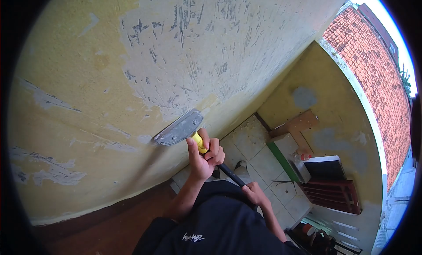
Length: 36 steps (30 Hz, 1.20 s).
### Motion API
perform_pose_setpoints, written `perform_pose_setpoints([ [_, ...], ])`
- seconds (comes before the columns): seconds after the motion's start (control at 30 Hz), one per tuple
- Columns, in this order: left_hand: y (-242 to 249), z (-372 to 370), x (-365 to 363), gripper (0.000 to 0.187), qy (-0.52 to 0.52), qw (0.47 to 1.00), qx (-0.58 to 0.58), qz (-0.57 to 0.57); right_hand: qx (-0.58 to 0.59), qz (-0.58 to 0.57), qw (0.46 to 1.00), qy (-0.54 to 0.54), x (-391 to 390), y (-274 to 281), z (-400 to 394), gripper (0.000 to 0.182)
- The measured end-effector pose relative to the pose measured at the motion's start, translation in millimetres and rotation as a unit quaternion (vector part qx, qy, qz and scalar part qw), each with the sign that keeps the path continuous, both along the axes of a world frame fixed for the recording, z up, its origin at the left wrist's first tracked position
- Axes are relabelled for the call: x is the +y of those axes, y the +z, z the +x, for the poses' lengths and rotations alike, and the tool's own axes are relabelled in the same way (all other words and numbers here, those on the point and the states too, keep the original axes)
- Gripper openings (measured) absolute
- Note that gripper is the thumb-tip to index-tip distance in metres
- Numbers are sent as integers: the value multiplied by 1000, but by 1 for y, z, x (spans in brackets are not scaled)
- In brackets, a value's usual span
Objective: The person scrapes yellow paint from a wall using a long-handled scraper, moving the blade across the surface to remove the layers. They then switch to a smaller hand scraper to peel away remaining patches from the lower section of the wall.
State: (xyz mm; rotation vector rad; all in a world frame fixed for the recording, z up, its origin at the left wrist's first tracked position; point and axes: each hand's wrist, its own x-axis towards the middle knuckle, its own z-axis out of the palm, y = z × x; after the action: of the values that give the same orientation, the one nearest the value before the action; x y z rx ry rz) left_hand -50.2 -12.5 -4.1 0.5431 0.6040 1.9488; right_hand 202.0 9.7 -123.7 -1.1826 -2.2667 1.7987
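Observation:
My left hand [205, 156] is wrapped around the yellow grip of a long-handled scraper, thumb lying along it. The scraper's wide grey metal head [179, 128], fastened with bolts, lies with its edge at the yellow wall [105, 85]. Lower down, my right hand [256, 194] closes around the black handle [231, 174], whose end is hidden against my dark shirt. Above the blade, a broad patch of the wall [184, 57] shows pale grey with dark scratch marks. Smaller bare patches [52, 167] show at the left.
Pale floor tiles [252, 143] with scattered debris lie below. Against the low wall [343, 110] stand wooden boards [299, 123], a dark panel [326, 168] and a red slatted piece [332, 194]. A brown surface [105, 228] runs along the wall's base. Beyond is a tiled roof [365, 57].

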Motion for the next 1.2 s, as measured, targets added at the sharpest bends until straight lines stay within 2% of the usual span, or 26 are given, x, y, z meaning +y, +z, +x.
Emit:
perform_pose_setpoints([
  [0.17,-2,-3,-2,53,-7,1000,3,-2,10,5,1000,5,-4,-8,-4,75],
  [0.37,7,-6,-3,53,-7,1000,15,2,-41,-27,998,35,-1,-20,-5,68],
  [0.77,9,-6,-4,53,-3,1000,28,-1,-24,-39,998,44,1,-21,-7,59],
  [0.87,9,-7,-2,52,-8,1000,26,11,2,-5,1000,9,-3,-8,-11,74],
  [0.97,10,-7,-2,52,-8,1000,25,14,-10,11,1000,10,-3,-2,-12,73],
  [1.07,13,-6,-3,52,-3,1000,23,5,-40,5,999,30,-4,-7,-8,62],
  [1.2,19,-2,-3,52,15,1000,24,-14,-39,-15,999,13,-7,-3,-7,62],
])
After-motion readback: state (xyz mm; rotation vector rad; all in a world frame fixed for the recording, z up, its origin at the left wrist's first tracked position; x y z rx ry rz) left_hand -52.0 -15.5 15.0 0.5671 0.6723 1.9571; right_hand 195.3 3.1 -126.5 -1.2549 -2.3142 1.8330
